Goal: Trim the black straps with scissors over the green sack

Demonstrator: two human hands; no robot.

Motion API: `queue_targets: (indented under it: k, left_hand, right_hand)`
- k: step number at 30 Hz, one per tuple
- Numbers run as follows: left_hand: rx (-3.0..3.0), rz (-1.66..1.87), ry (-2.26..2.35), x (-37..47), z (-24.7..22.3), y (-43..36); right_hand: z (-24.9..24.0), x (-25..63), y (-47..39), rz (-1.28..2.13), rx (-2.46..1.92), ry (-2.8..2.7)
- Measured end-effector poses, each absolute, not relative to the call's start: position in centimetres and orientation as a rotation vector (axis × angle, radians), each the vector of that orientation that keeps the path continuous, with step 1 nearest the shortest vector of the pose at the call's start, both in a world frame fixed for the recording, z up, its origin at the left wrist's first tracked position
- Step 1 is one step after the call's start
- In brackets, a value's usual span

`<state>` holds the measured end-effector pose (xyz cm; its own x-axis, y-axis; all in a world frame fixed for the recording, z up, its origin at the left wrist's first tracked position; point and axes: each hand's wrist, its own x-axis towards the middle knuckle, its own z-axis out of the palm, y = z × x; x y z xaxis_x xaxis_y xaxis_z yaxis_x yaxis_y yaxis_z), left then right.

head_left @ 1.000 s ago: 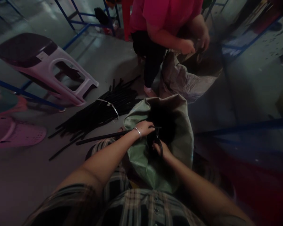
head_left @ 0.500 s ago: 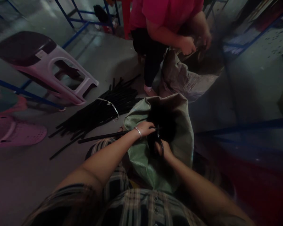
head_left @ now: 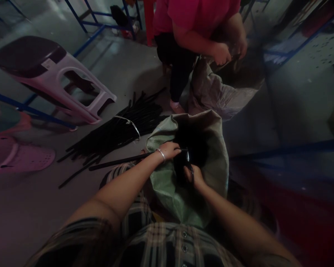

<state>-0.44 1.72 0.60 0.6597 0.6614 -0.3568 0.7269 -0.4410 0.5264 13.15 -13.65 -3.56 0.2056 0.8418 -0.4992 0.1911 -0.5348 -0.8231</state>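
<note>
Dim room, grey floor (head_left: 58,215), black rod (head_left: 119,162) held crosswise

Blue metal frames (head_left: 90,40) stand about the smooth floor, and little light reaches my head view. The black rod runs from lower left to slightly higher right, its long axis close to level across my view. One blunt end juts out well to the left, over the floor; the other points right, over the mouth of a green bag (head_left: 222,167). I have the left hand (head_left: 169,150) closed on the rod near its right end, a shiny bracelet (head_left: 161,155) circling the wrist. My right hand (head_left: 197,177) has its grip wrapped around the dark handles of the scissors (head_left: 192,172). Their blades point away from the body, roughly square to the rod, just beside the left fingertips. One blade shows a bright metallic glint; I cannot tell whether it touches the rod.

The rod is slender, straight and dull-surfaced. Creases run down the bag's sides to a crumpled rim, and the contents are too dark for me to make out. On the floor to the left lies a bundle (head_left: 117,129) of similar lengths, splayed at the ends and bound with a pale tie (head_left: 128,122). Farther left I see a pink plastic stool (head_left: 43,83) with a dark seat, near a perforated pink basket (head_left: 33,159). Beyond the bag, a co-worker (head_left: 200,22) in a pink top has both hands above a wrinkled, greyish sack (head_left: 225,100).
</note>
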Motion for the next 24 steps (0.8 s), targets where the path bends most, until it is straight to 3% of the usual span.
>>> queue_targets:
  k: [9,24]
  left_hand:
    - [2.191,-0.105,1.139,-0.4,1.3,1.7]
    - [2.235,-0.073,1.077,0.4,1.1,0.5]
  right_hand:
    - [-3.9,13.3,-13.4,1.353,-1.926,-0.872]
    - [-4.6,13.1,-13.5,1.389,-1.848,-1.192]
